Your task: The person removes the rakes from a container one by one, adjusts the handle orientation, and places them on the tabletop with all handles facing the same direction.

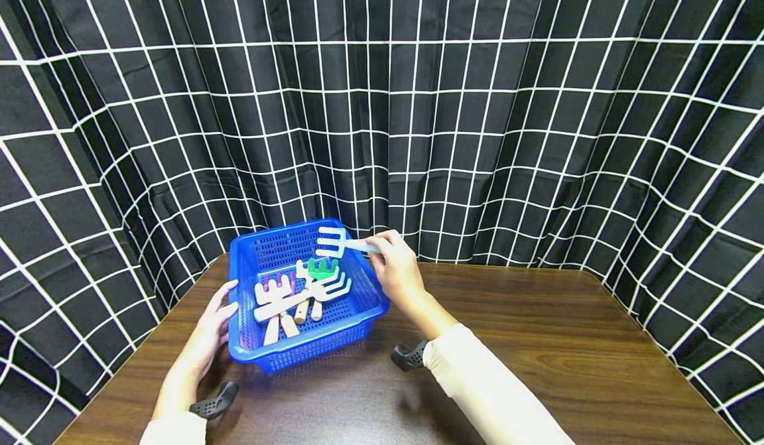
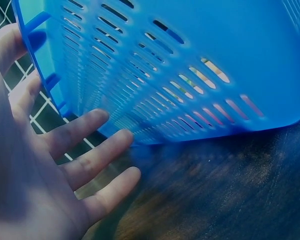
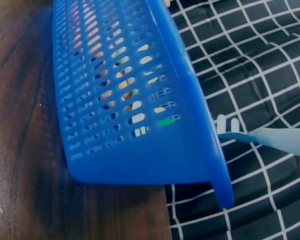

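Observation:
A blue plastic basket [image 1: 247,345] stands on the table, with several small rakes in it. Across the pile lies a white rake [image 1: 274,307] with long bent tines. Under and beside it are a green rake head [image 1: 323,269], a white rake head [image 1: 273,290], a partly covered purple one and wooden handles [image 1: 302,311]. Above the basket's far right corner, my right hand [image 1: 396,269] pinches a pale blue hand rake [image 3: 280,140] by its handle, tines pointing left. My left hand [image 2: 45,155] touches the basket's left rim with outstretched, spread fingers.
The brown wooden table [image 1: 513,325] extends to the right of the basket. A black curtain with white grid lines [image 1: 453,127] hangs behind and around the table. Each wrist carries a black wrist mount [image 1: 408,357].

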`<state>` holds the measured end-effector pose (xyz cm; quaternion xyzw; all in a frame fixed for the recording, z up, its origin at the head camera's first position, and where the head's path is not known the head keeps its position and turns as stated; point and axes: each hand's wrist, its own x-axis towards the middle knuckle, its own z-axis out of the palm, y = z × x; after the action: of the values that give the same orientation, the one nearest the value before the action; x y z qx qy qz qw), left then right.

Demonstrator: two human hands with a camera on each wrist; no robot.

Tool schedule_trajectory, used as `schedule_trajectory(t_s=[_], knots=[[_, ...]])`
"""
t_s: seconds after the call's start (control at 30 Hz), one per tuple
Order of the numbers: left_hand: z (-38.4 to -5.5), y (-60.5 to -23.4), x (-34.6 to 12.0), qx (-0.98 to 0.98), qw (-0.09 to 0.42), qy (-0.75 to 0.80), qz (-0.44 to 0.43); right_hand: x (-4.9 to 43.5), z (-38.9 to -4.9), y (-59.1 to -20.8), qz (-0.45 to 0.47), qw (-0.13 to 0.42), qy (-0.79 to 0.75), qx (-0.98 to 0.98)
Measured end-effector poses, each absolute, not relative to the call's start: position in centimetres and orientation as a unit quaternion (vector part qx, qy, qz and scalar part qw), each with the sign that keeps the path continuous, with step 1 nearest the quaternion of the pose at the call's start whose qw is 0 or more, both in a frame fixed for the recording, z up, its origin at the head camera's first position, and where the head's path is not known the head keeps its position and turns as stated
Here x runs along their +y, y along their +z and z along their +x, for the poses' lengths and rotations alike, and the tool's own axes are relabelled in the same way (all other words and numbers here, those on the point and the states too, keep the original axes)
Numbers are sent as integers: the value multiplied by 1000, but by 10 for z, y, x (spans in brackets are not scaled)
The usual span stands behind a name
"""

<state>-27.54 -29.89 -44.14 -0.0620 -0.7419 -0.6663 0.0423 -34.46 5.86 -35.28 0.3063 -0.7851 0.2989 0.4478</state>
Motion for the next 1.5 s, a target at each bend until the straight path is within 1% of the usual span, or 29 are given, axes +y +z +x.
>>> schedule_trajectory(t_s=[0.5, 0.8, 1.03, 1.37, 1.5], knots=[[-275, -443, -301, -732, 43, -675, -81, 86, -343, -359, 225, 478, 377, -760], [-274, -444, -302, -739, 46, -667, -82, 102, -342, -370, 190, 473, 402, -760], [-275, -443, -301, -743, 40, -663, -77, 113, -343, -383, 166, 477, 400, -765], [-275, -442, -300, -750, 40, -657, -65, 124, -347, -408, 139, 459, 396, -783], [-274, -443, -300, -745, 39, -663, -70, 130, -348, -418, 127, 462, 388, -787]])
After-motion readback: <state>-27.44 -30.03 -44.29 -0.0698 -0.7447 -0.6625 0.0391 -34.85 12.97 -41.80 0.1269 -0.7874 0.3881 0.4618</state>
